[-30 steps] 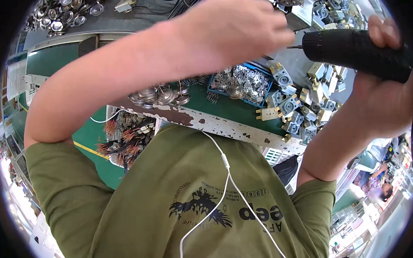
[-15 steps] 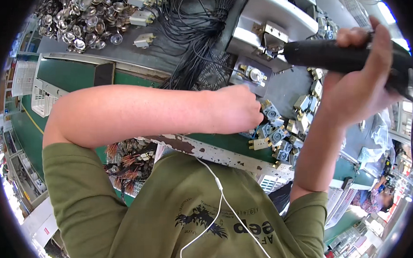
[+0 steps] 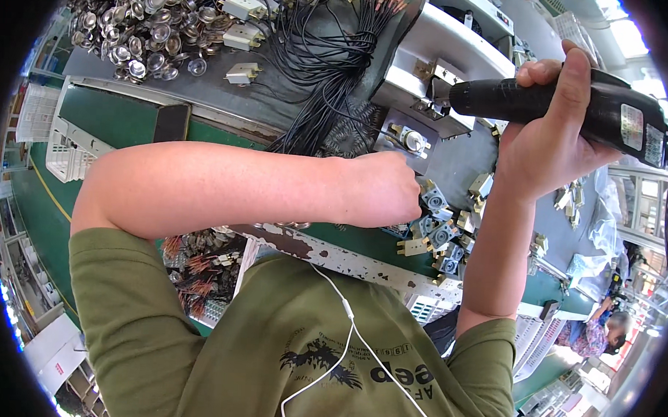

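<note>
Black cylindrical power screwdriver [image 3: 492,98], one, is clamped in the right hand [image 3: 546,146]; the left hand [image 3: 386,187], contents hidden, curls near open green strip [image 3: 355,237] along the workbench's chipped edge [image 3: 332,257].

On the flat dark-grey tabletop [image 3: 455,160], a narrow passage was left between the silver sheet-metal fixture [image 3: 457,127] and jumbled square grey-and-cream parts [image 3: 440,235]. Farther left, the way was blocked by thin black cables [image 3: 335,83] (thickly bundled); rightward, by the right hand [image 3: 551,139].
</note>
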Tool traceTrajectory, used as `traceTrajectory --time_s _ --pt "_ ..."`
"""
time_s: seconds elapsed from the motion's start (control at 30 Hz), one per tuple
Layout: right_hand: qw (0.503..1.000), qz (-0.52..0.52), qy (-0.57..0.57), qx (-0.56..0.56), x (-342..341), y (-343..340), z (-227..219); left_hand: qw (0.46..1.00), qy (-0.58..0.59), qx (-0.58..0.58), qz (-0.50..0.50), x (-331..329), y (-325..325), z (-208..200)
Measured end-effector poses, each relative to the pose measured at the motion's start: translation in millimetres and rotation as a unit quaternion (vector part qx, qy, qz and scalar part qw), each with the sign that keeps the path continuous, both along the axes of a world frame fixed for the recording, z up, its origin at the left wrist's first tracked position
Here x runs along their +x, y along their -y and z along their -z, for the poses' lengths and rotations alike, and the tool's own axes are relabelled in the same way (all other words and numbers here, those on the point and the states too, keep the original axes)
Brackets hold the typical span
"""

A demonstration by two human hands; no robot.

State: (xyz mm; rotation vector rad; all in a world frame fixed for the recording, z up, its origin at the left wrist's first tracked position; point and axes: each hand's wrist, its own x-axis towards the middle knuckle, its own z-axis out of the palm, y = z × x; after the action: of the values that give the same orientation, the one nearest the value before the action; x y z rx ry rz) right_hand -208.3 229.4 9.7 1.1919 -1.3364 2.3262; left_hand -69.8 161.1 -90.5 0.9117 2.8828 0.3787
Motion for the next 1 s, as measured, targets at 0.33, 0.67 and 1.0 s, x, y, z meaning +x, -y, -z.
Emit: traceTrajectory --time_s 0.33,0.67,1.0 --pt "0.997 0.049 -0.055 0.022 3.1 6.9 -2.5 1.0 -0.002 0.028 -0.01 -4.8 1.4 -4.5" --pt "0.997 0.022 -0.07 0.018 17.9 6.4 -7.4 1.0 -0.006 0.015 -0.007 -6.8 3.8 -3.5" --pt "0.964 -0.193 -0.124 0.138 -27.4 -3.8 -1.0 1.0 -0.01 0.008 -0.009 -4.5 4.7 -5.3"
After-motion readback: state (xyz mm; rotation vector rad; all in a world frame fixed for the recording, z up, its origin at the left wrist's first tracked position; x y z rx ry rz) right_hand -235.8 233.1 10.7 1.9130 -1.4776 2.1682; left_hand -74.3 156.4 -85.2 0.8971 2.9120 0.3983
